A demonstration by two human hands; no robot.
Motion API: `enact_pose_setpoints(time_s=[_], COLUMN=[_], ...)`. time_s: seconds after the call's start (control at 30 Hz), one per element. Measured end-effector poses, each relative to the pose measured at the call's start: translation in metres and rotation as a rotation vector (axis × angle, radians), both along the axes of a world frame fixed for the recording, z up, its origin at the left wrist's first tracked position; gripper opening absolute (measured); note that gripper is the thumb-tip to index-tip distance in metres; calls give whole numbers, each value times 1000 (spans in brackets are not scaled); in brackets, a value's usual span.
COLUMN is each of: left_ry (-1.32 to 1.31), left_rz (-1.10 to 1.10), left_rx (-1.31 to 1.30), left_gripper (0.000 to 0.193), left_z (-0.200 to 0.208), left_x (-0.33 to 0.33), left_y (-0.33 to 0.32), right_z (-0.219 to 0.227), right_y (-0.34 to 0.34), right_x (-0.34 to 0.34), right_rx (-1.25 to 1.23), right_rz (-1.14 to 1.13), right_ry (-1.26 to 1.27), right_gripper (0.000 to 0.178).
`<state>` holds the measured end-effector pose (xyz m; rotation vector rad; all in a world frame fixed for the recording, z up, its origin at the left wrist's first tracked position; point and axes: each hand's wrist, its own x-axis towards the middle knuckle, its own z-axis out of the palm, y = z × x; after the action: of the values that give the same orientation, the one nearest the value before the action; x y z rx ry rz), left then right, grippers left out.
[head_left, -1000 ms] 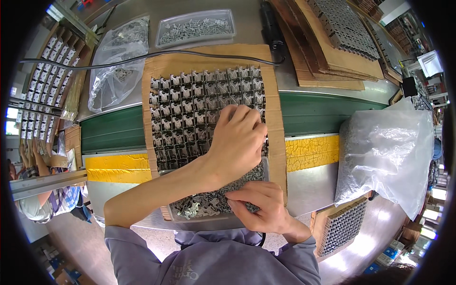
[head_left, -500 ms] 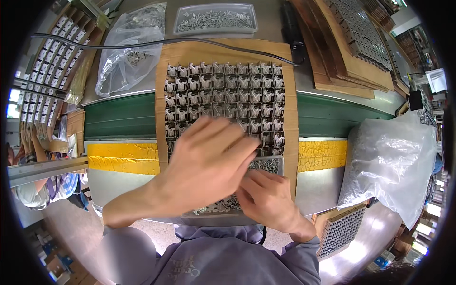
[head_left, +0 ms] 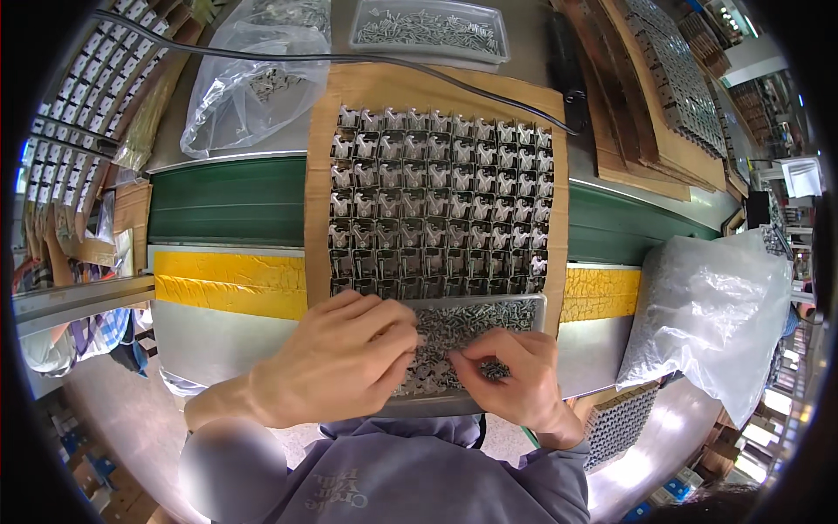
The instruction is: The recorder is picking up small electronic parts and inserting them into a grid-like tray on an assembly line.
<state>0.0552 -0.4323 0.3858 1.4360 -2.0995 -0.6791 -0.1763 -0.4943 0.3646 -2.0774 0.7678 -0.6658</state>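
Observation:
My left hand (head_left: 345,358), fingers curled together, is over the left side of a shallow tray (head_left: 436,405); what it holds, if anything, is hidden. Thumb and index finger of my right hand (head_left: 517,377) are pinched just above the small metal parts (head_left: 471,321) heaped in that tray; any part between them is too small to make out. Beyond the tray, rows of dark metal brackets (head_left: 436,205) stand on a cardboard sheet (head_left: 319,201). Pale metal pieces sit in the far rows. The nearest two rows look darker, with one pale piece at the right end.
A black cable (head_left: 384,60) crosses the far side of the cardboard. Behind it are a plastic tray of pins (head_left: 428,31) and a clear bag (head_left: 253,87). Another plastic bag (head_left: 698,306) lies right. Stacked cardboard (head_left: 637,122) with more brackets stands far right.
My left hand has come back from over the near bracket rows to the tray's left side. The right hand has dipped slightly lower over the parts. The whole view has shifted a little.

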Motion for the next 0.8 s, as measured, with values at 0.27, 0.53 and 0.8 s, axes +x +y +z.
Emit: enact_pose_setpoints(time_s=[0.27,0.53,0.8], left_ry=[348,421,452], left_rz=[106,102,-16], left_rx=[89,22,13], left_gripper=[17,21,21], left_z=[-9,-9,-10], left_x=[-9,-19,-16], left_y=[-2,2,0], right_z=[-1,-2,6], right_y=[-1,3,5], right_x=[9,11,11], right_rx=[-7,-129,79], right_rz=[-40,54,31], right_ry=[-61,-287,-212], right_gripper=[15,35,34])
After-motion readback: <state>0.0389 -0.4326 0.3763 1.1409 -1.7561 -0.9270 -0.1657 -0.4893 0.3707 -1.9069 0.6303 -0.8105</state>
